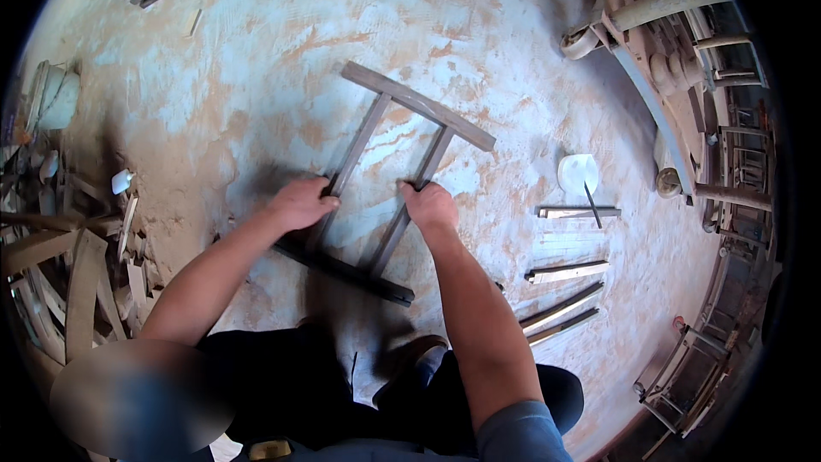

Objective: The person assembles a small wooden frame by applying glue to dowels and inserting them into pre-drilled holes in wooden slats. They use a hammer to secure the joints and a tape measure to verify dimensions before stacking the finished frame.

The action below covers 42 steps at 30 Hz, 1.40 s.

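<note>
Frame (419, 105) was at centre, over floor (513, 60). Left grip (301, 203) held left rung (360, 141), right grip (434, 205) held right rung (434, 154): apparently for even balance. Dish (575, 173) at 3 o'clock, strips (569, 271) at 4 o'clock, presumably within right-side reach.

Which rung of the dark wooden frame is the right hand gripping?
The right-side slim dark wooden rung: the right hand is on it, while the left hand is on the left-side rung.
</note>
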Available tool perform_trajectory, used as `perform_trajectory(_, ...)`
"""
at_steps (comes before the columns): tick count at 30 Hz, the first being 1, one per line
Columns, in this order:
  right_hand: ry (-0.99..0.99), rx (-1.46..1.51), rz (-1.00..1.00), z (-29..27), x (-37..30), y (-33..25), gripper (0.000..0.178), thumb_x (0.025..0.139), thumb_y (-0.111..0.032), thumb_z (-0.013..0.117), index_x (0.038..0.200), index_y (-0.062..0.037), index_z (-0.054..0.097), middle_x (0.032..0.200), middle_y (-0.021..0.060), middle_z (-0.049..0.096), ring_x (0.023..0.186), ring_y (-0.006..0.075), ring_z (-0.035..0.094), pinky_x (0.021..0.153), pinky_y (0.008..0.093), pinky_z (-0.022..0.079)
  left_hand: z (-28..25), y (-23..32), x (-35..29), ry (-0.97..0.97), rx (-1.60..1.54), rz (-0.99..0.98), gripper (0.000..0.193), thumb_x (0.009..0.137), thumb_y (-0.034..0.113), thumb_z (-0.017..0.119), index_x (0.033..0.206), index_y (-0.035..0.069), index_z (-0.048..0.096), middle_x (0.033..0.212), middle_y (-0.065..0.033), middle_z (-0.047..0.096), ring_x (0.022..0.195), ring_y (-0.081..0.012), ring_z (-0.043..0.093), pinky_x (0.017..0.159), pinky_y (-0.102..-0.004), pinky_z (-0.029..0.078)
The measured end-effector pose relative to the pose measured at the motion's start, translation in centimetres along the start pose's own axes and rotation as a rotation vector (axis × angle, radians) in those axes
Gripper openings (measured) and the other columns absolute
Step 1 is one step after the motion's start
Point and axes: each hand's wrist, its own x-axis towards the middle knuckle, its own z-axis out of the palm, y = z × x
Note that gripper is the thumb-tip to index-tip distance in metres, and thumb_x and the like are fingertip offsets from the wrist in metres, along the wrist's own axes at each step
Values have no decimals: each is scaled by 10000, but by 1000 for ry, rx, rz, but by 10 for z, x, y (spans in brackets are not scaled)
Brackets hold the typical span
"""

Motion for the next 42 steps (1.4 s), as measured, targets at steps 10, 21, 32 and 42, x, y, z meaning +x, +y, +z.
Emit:
perform_trajectory(10,44,88,43,-16,-23,-18,514,877,-482,546,1084,-28,667,1110,217,669,1080,378,626,927,440,498,20,23,5,184,114,-107,337,852,248,622,1043,-16,539,962,-245,659,920,-429,634,823,-501,508)
perform_trajectory(21,560,298,-436,-150,-54,-50,335,834,-333,655,903,-8,606,834,235,669,806,414,654,729,495,509,-82,105,-20,579,-250,58,388,808,221,677,1062,-28,522,908,-247,644,906,-429,622,776,-487,488)
perform_trajectory(32,412,420,-577,-159,-50,-10,328,808,-272,690,1020,-44,588,910,194,672,879,388,640,765,448,503,-73,116,0,493,-281,96,378,795,184,722,1080,0,554,979,-216,661,940,-397,637,804,-454,504)
perform_trajectory(42,302,419,-584,-158,-53,16,414,818,-287,696,1135,-52,569,971,197,667,926,400,634,797,458,505,-125,188,-132,430,209,641,359,801,179,702,1110,26,601,997,-170,640,948,-358,619,828,-443,508)
